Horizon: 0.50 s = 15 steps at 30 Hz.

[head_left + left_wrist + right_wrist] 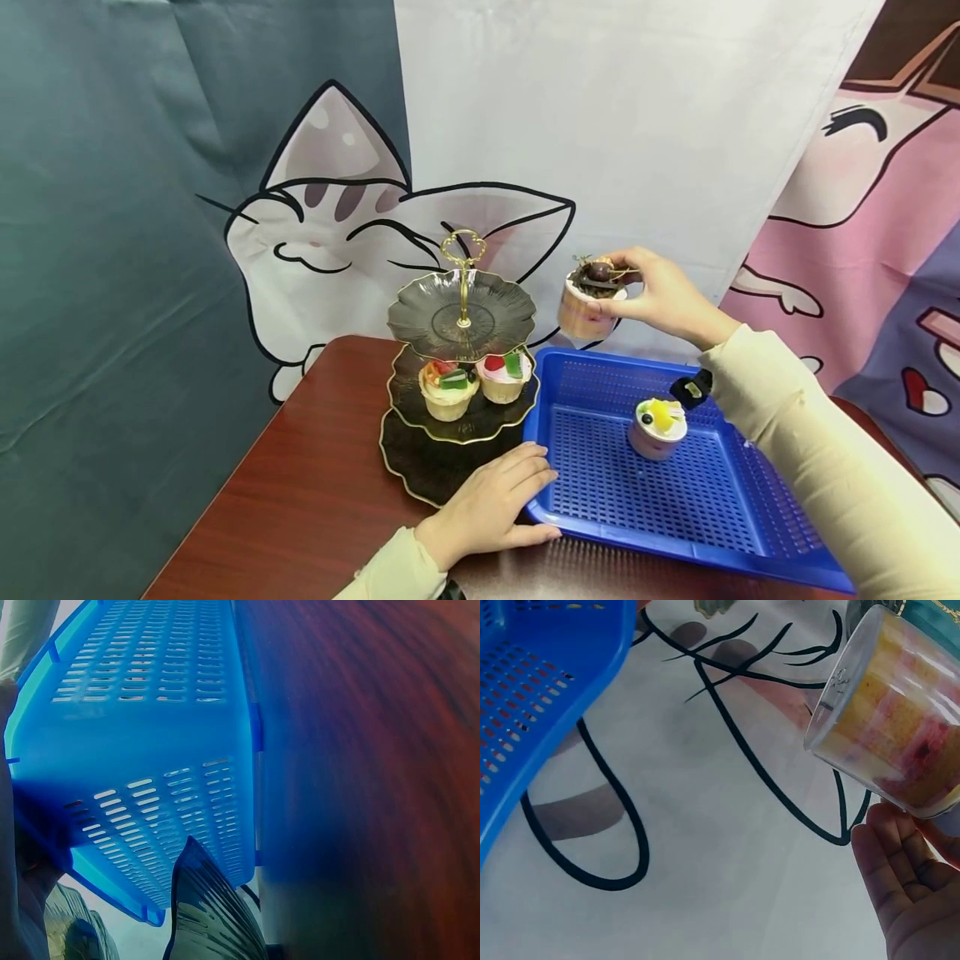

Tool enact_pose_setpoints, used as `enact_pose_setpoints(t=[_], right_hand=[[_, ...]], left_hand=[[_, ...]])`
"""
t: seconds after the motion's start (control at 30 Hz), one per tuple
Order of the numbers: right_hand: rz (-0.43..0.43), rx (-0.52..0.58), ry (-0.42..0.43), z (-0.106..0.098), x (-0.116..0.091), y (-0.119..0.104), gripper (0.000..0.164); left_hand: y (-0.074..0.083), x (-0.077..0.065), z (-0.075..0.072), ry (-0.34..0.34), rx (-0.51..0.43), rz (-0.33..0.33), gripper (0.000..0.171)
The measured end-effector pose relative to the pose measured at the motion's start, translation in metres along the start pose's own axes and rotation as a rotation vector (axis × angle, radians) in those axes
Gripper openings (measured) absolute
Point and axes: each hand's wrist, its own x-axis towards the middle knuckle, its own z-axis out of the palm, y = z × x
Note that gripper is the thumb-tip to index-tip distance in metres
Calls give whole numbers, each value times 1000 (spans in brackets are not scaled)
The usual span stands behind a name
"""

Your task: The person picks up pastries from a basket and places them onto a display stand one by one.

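- Head view: the right hand (658, 293) is holding the chocolate-topped dessert cup (576, 317) in the air, thumb against its near side, the grasp spreading only as wide as the cup.
- I am reading the cup's axis as close to upright, topping uppermost; its clear wall is showing layered cake in the right wrist view.
- Key relation: the cup is hanging left of the right hand, lying between that hand and the three-tier stand (464, 292). It is appearing about level with the top tray (420, 321), just off its right edge, above the far left corner of the blue perforated basket (600, 496). Depth I am not able to tell.
- Left hand (491, 502) is resting at the basket's near left corner, fingers lying loosely extended, holding no dessert; I cannot tell how hard it is pressing.
- Right hand is being the nearer one to the cup; the left is lying lower, beside the bottom tray (411, 462).
- Middle tray (468, 429) is carrying two fruit-topped cupcakes (448, 407).
- Inside the basket, a fruit-topped dessert cup (651, 443) is standing.
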Motion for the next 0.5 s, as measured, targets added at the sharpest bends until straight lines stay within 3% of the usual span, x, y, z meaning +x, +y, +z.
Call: enact_pose_setpoints(t=[0.5], right_hand=[[57,48,17,-2,26,-20,55]], left_hand=[[-1,0,1,7,3,6,56]])
